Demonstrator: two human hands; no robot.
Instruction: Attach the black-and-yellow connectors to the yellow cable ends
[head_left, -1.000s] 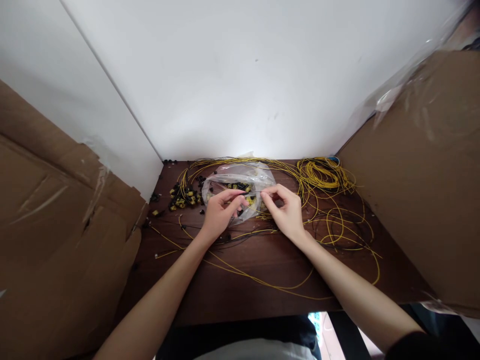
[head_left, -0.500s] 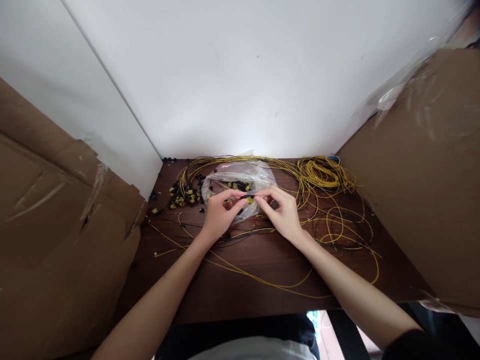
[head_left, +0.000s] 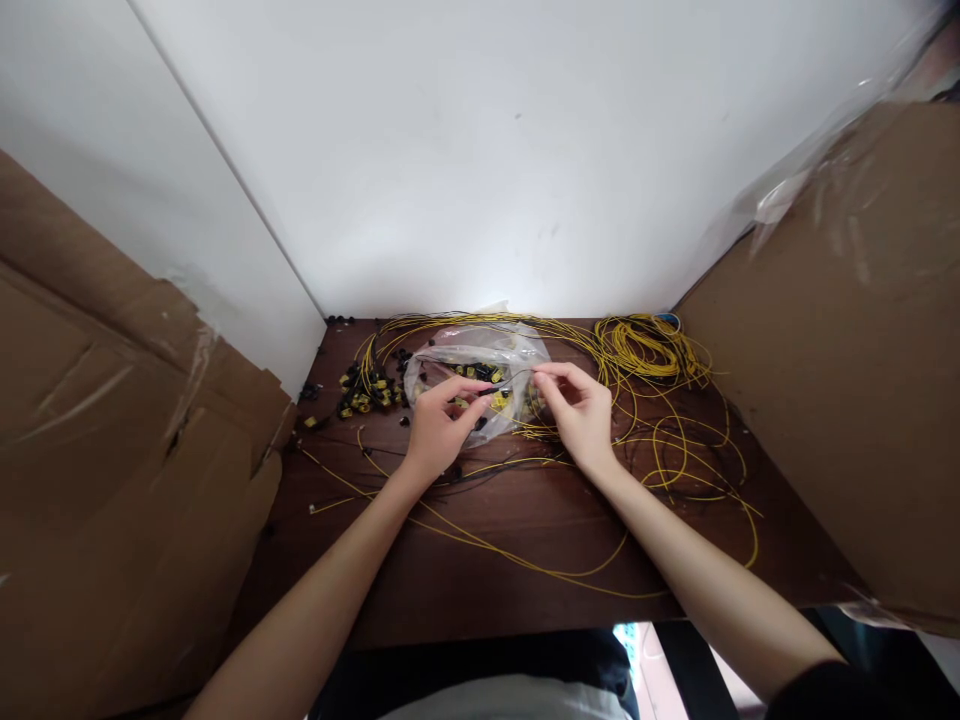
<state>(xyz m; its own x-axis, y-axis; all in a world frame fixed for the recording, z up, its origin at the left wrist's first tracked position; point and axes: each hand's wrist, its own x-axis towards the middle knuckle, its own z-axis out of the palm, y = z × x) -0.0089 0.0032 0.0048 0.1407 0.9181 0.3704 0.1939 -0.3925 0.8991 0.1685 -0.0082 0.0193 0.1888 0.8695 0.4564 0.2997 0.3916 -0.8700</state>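
Observation:
My left hand (head_left: 442,425) pinches a small black part (head_left: 491,390) between thumb and fingertips, over a clear plastic bag (head_left: 532,350). From that part a thin dark wire (head_left: 517,376) runs to the right, and its other side is pinched by my right hand (head_left: 581,405). Inside the bag, beneath and behind my hands, lie black and yellow connectors (head_left: 480,371). More yellow and black connectors (head_left: 367,392) form a pile left of the bag, with yellow wires attached.
Coiled yellow wire (head_left: 649,345) lies at the back right of the brown table (head_left: 480,590). Loose yellow wires (head_left: 525,562) cross the front. Cardboard stands at the left (head_left: 127,450) and right (head_left: 840,350), with a white wall (head_left: 480,170) behind.
My right hand has moved right, away from my left hand, and a stretch of dark wire now shows between them. My left hand has stayed in place.

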